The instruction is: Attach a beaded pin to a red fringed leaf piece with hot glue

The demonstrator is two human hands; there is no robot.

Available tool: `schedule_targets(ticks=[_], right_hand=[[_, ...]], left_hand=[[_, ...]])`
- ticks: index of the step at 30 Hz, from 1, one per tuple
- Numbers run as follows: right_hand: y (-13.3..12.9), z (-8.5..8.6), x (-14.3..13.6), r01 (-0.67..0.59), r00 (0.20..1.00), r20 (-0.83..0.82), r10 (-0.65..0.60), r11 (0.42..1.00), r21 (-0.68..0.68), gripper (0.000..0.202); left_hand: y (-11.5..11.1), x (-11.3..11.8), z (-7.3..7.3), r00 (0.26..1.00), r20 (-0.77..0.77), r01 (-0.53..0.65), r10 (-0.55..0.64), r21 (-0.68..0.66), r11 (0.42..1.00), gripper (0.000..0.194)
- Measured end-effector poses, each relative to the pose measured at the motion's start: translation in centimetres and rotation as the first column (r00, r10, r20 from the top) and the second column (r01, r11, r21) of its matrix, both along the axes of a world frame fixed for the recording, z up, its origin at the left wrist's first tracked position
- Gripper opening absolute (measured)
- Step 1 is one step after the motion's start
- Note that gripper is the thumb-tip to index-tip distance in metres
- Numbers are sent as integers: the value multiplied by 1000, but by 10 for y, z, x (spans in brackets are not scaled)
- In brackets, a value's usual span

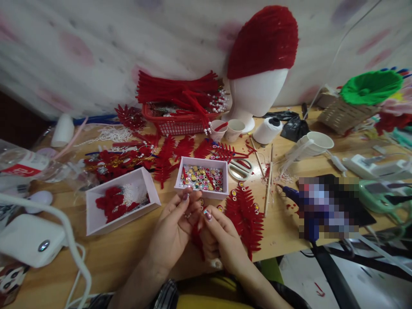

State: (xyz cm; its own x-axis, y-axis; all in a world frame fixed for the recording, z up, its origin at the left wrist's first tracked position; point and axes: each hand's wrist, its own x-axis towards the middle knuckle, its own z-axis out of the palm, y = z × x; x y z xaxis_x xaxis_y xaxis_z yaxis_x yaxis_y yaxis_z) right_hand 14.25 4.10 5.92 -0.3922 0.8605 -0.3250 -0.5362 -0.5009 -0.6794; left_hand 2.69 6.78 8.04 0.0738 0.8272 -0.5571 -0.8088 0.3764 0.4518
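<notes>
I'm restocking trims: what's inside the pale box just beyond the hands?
The pale box holds small ornaments, some gold, some pink, with red pieces among them. Anything beneath them is hidden.

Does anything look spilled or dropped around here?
Yes, a little: tiny red scraps are scattered around the thin wooden sticks instead of gathered up. Another red piece lies below the table, as if it fell.

No text legible. Well to the left of the left hand (175, 227), a clear plastic bottle (46, 165) bears a red label (21, 169) with white marks; characters cannot be made out. White device (30, 238), also left of that hand: dark oval spot, any lettering unreadable.
</notes>
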Motion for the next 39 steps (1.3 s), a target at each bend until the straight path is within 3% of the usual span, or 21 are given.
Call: schedule_targets(ticks=[7, 13, 20, 33, 39], right_hand=[[0, 6, 0, 9, 998, 63, -14, 997, 83, 39], [2, 9, 1, 25, 994, 105, -31, 998, 58, 38], [0, 11, 1, 33, 986, 160, -44, 997, 68, 36], [-2, 13, 2, 32, 981, 185, -51, 994, 105, 35], [-2, 13, 2, 29, 975, 217, -54, 993, 118, 35]], left_hand=[[-4, -1, -4, 997, -8, 74, -74, 10, 997, 17], [-4, -5, -2, 976, 28, 211, -216, 120, 970, 5], [-5, -7, 3, 951, 13, 302, -309, 180, 936, 13], [-6, -9, 4, 941, -40, 339, -337, 187, 922, 28], [-7, -11, 4, 906, -260, 389, -333, 208, 897, 37]])
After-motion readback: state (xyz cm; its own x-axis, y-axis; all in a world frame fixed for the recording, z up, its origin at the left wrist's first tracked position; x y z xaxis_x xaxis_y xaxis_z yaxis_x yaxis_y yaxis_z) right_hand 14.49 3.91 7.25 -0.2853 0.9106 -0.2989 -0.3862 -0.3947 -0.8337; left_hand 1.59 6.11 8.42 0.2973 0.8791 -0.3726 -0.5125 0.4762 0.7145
